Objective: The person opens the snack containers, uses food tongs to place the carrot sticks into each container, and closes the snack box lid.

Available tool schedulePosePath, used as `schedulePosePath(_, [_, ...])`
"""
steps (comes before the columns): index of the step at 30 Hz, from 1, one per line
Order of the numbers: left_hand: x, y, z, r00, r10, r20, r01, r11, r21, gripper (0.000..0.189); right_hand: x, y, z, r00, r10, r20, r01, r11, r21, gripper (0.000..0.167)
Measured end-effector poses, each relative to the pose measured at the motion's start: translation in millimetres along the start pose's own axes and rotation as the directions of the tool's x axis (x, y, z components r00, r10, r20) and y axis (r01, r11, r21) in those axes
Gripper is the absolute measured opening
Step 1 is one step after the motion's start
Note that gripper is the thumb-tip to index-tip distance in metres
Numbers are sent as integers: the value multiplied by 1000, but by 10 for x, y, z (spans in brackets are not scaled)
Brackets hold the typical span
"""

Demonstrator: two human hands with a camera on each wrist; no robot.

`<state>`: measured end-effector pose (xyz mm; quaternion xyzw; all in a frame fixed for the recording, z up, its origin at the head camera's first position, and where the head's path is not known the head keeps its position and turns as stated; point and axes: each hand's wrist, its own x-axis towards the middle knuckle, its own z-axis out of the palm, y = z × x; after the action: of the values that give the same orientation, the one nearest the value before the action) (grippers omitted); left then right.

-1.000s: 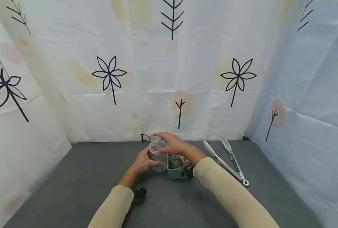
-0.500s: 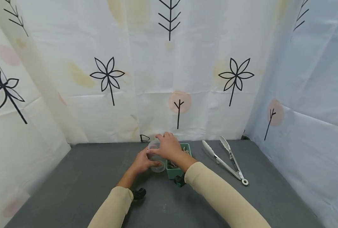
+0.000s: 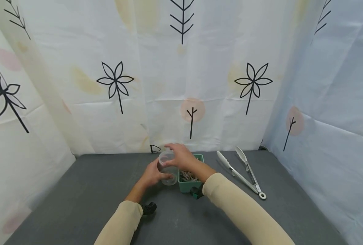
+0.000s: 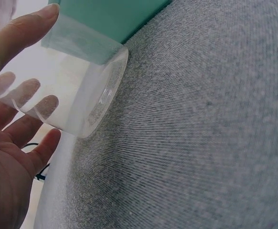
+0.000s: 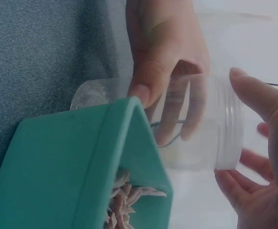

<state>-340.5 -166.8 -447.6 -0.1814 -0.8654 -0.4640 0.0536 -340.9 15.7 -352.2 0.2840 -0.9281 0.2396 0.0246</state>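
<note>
A clear plastic jar (image 3: 169,178) stands upright on the dark table, against the left side of a green bin. My left hand (image 3: 151,174) holds the jar's body, thumb in front and fingers behind it. In the left wrist view, the jar's base (image 4: 105,93) rests on the grey cloth surface. My right hand (image 3: 183,157) reaches over the bin and grips the jar's translucent screw lid (image 5: 230,126) around its edge, thumb and fingers on opposite sides. Through the clear wall, the fingers of my left hand (image 5: 165,52) show in the right wrist view.
The green bin (image 3: 190,187) holds a heap of greyish-brown twisted strips (image 5: 123,202), partly hidden by my right forearm. Metal tongs (image 3: 245,178) lie spread on the table to the right. A patterned white cloth (image 3: 157,122) hangs along the back and both sides.
My right hand turned leftward over the lid, then swung back to the right, keeping at the jar's top. The left hand and the jar have stayed in place.
</note>
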Motion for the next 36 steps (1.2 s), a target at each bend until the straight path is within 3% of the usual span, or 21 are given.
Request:
schedulePosePath(7, [7, 13, 12, 999, -22, -32, 23, 1000, 21, 80, -14, 97, -92, 990, -127, 67, 116, 982, 149, 79])
schedulePosePath(12, [2, -1, 18, 1000, -13, -25, 13, 1000, 28, 81, -22, 119, -96, 984, -145, 105, 122, 972, 201, 75])
schedulePosePath(15, [-2, -5, 14, 1000, 2, -9, -1, 1000, 19, 81, -16, 112, -69, 987, -138, 82, 122, 976, 180, 69])
schedulePosePath(19, [-6, -7, 2, 999, 29, 22, -29, 1000, -6, 80, -14, 91, 1, 994, -107, 10, 106, 994, 38, 68])
schedulePosePath(25, [-5, -8, 0, 999, 18, 27, -18, 1000, 9, 80, -30, 36, 92, 998, -18, -55, 11, 991, -136, 76])
schedulePosePath(29, [0, -8, 9, 1000, 0, 14, 0, 1000, 18, 80, -34, 14, 102, 999, 6, -46, -12, 992, -128, 75])
schedulePosePath(36, [-5, 10, -4, 1000, 2, 6, -2, 1000, 16, 82, 7, 75, 53, 999, -30, 20, 30, 999, 17, 72])
